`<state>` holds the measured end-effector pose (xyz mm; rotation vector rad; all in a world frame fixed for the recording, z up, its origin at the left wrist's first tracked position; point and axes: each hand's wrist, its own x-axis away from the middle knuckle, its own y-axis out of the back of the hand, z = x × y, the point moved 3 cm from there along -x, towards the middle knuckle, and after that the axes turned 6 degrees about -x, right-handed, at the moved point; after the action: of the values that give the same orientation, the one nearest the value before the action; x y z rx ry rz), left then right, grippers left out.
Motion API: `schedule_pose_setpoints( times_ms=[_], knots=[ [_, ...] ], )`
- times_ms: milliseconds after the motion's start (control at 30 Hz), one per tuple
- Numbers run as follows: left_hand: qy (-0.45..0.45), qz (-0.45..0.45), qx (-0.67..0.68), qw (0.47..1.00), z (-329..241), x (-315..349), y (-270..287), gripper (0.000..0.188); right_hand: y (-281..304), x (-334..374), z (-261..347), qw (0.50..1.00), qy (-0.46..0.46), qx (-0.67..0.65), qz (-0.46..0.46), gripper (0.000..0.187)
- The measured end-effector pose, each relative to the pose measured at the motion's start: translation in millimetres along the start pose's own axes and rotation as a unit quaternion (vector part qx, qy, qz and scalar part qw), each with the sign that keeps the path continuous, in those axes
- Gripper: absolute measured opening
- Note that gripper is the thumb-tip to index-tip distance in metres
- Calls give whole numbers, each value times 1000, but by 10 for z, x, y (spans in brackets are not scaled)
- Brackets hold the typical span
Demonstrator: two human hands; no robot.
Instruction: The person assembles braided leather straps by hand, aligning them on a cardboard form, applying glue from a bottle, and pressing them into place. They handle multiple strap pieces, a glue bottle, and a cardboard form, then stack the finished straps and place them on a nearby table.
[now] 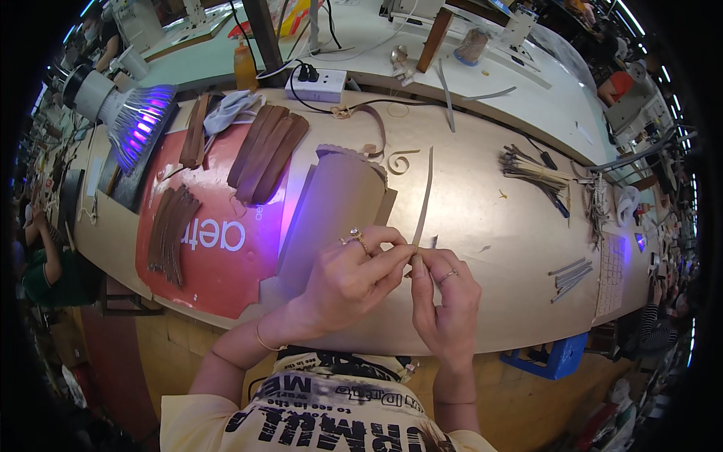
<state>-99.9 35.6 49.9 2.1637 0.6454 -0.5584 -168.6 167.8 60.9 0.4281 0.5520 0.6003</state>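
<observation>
A narrow tan strip (426, 194) stretches away across the table from my fingertips. My left hand (350, 275) pinches its near end between thumb and forefinger. Right beside it my right hand (450, 301) is closed on the same end, thumb and finger meeting the left fingertips. Fingers cover the very end of the strip, so its shape there is hidden. Just left of my hands lies a curved brown board or roll (343, 184) with a scalloped far edge. Beyond the strip sits a curled offcut (403, 160).
On the left, brown leather strips (265, 154) and a bundle of thinner strips (173, 233) lie on a red sheet (218, 290), under a lamp (139, 124) with violet light. A white power socket (316, 85) stands behind. Cord bundles (538, 169) and short grey strips (571, 279) are at right.
</observation>
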Motion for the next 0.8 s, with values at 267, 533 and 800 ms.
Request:
schedule_pose_setpoints(
  times_ms=[267, 533, 800],
  knots=[
    [-22, -11, -16, 1000, -21, 32, -27, 27, 23, 15, -2, 1000, -3, 1, -3, 13],
    [-21, 8, -20, 1000, -51, 37, -5, 24, 30, 22, 11, 1000, -9, 6, -3, 11],
    [-29, -11, -21, 999, -14, 48, -34, 26, 24, 20, 3, 1000, -5, 11, 1, 12]
  ],
)
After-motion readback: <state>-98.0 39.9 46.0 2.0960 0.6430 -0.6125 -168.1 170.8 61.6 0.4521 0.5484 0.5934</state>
